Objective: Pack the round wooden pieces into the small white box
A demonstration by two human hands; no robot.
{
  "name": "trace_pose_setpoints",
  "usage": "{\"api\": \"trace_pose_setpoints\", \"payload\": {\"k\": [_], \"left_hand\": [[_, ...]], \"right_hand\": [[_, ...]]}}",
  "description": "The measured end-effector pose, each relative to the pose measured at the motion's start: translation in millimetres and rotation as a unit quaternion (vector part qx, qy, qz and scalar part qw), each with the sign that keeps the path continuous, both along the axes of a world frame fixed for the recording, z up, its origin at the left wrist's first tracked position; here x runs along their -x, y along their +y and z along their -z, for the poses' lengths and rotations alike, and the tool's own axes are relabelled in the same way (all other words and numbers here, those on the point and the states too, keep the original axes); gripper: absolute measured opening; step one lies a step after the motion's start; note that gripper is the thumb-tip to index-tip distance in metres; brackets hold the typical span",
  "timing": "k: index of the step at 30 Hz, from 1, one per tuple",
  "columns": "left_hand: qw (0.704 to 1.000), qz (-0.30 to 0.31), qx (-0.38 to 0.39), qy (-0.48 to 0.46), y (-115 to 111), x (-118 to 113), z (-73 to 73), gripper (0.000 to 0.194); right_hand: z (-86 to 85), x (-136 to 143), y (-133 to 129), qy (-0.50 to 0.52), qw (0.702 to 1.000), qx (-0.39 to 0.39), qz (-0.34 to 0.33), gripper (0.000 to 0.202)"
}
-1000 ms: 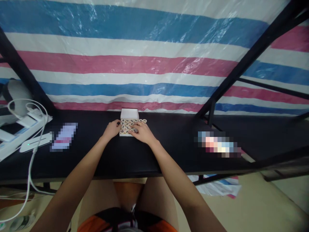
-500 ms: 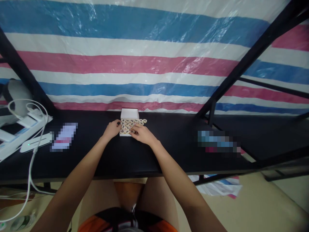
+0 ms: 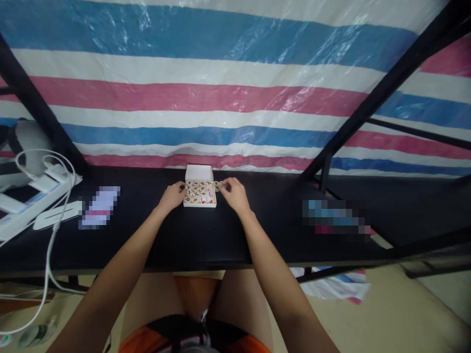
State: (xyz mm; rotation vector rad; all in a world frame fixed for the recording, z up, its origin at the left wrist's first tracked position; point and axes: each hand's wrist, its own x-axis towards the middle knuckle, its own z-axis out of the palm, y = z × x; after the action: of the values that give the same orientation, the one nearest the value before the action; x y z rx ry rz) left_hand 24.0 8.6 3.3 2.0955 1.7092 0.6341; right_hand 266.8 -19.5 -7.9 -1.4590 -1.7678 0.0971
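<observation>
Black table (image 3: 198,240), running across the view before a hung plastic sheet (image 3: 206,98) with broad blue, white and red stripes; the sheet is glossy and creased, and its lower edge meets the back of the tabletop. Dark slanting posts, left (image 3: 40,103) and right (image 3: 371,93), flank the work area.

The box (image 3: 199,205) stands near the table's middle, toward the back, its white lid (image 3: 199,172) raised behind it. Inside lie round pieces (image 3: 196,194), black-marked at the left, red-marked at the right. The left hand (image 3: 172,196) is at the box's left side, fingers bent; whether it pinches the wall cannot be told. The right hand (image 3: 235,193) has its curled fingertips at loose pieces (image 3: 217,186) just beside the box's right edge; its grip on them cannot be made out.

At the table's left end are a white strip (image 3: 29,211), a white cable (image 3: 49,255) looping over the edge, and a slim white device (image 3: 59,214). Two pixelated items lie left (image 3: 99,208) and right (image 3: 334,215). Below, a clear bottle (image 3: 37,335) and a striped scrap (image 3: 331,284) lie on the pale floor (image 3: 390,314).
</observation>
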Motion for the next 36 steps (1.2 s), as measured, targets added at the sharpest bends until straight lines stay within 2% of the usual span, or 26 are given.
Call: {"api": "trace_pose_setpoints", "payload": {"k": [3, 5, 8, 12, 16, 21, 27, 31, 36], "left_hand": [[1.000, -0.001, 0.004, 0.007, 0, 0, 0.2, 0.035], [1.000, -0.001, 0.005, 0.008, 0, 0, 0.4, 0.035], [1.000, 0.000, 0.003, 0.006, 0, 0, 0.5, 0.036], [1.000, -0.002, 0.002, -0.002, -1, 0, -0.1, 0.036], [1.000, -0.001, 0.003, -0.005, -2, 0, -1.4, 0.036], [1.000, -0.003, 0.009, 0.004, -3, -2, -3.1, 0.037], [1.000, -0.003, 0.006, 0.005, -2, -2, -1.9, 0.037], [1.000, -0.005, 0.005, 0.010, -2, -2, -2.5, 0.036], [1.000, -0.001, 0.008, 0.012, -2, -2, -3.2, 0.037]], "right_hand": [[7.9, -20, 7, -0.017, 0.990, 0.065, 0.127, 0.011], [12.8, -26, 10, -0.033, 0.982, 0.109, 0.151, 0.010], [19.3, -25, 13, -0.047, 0.985, 0.129, 0.109, 0.011], [26.1, -18, 18, -0.038, 0.993, 0.105, 0.029, 0.016], [27.3, -17, 19, -0.016, 0.995, 0.096, -0.011, 0.019], [16.0, -11, 11, 0.002, 0.998, 0.053, -0.026, 0.018], [1.3, 23, -4, -0.038, 0.988, 0.026, -0.146, 0.018], [2.4, 33, -6, -0.072, 0.984, 0.042, -0.160, 0.018], [3.5, 33, -5, -0.058, 0.985, 0.055, -0.154, 0.009]]}}
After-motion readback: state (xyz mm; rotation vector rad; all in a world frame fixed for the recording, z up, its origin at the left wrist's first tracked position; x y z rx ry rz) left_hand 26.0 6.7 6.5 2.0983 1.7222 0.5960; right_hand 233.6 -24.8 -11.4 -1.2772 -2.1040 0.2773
